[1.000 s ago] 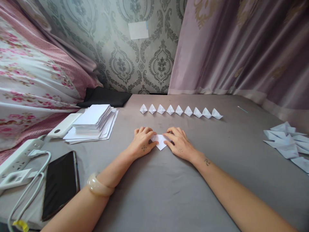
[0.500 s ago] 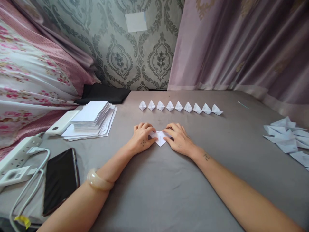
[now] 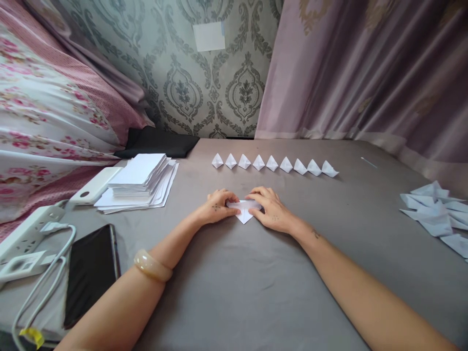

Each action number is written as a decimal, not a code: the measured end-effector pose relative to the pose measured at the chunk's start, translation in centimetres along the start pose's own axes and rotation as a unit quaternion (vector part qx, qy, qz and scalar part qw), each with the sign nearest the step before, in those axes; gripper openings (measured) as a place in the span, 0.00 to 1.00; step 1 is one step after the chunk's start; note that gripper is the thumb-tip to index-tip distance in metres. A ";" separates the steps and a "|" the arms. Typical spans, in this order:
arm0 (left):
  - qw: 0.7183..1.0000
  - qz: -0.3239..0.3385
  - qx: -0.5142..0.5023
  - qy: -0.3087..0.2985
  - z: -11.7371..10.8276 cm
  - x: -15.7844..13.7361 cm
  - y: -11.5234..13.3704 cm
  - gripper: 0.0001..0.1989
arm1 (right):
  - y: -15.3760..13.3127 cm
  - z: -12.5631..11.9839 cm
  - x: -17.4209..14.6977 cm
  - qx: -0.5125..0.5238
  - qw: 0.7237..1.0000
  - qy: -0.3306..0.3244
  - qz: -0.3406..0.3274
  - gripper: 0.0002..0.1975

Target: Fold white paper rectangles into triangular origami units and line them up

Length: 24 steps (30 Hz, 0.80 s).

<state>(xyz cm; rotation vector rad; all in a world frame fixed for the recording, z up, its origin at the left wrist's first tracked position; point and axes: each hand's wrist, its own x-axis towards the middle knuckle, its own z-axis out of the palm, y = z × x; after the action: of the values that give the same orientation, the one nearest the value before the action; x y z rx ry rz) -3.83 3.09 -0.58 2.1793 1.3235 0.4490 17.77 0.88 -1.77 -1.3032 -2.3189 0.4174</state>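
Observation:
A small folded sheet of white paper [image 3: 244, 214] lies on the grey cloth with one point toward me and a crease down its middle. At its left side my left hand [image 3: 218, 206] is closed on it, the thumb lying over the paper's face. My right hand [image 3: 269, 208] grips the opposite side between thumb and fingers. Parts of both paper edges are hidden under my fingers. Beyond my hands stands a row of several small folded white paper shapes [image 3: 259, 163].
On the left are a stack of white paper [image 3: 137, 175], a white box-like device [image 3: 94, 186], a black phone [image 3: 93, 273], and a power strip [image 3: 27, 231] with cables. Several folded papers [image 3: 435, 209] lie in a pile at far right. A black cloth [image 3: 157, 141] rests at the back.
My left fingers have shifted slightly along the paper, showing more of its top edge. The view has moved a little. Both hands stay on the paper.

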 end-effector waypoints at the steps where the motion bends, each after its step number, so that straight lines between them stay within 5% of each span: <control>1: 1.000 0.002 -0.008 -0.001 0.0 0.0 -0.1 0.14 | 0.0 -0.1 0.1 0.005 1.000 -0.003 0.005 0.14; 8: 0.998 0.008 -0.069 0.005 0.2 0.2 -0.2 0.10 | -0.6 -0.4 0.2 -0.001 1.000 0.010 0.009 0.05; 18: 0.999 0.019 -0.030 0.014 0.8 0.5 0.3 0.10 | -0.4 -0.4 0.6 0.046 0.997 -0.025 0.060 0.05; 24: 0.998 0.063 0.007 0.015 0.5 0.4 0.2 0.08 | 0.1 -0.3 0.4 0.050 0.998 -0.024 0.013 0.06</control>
<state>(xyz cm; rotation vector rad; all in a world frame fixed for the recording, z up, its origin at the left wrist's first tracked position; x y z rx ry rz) -3.21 3.23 -0.87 2.2848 1.2136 0.5248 17.85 1.27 -1.46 -1.2898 -2.2909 0.5716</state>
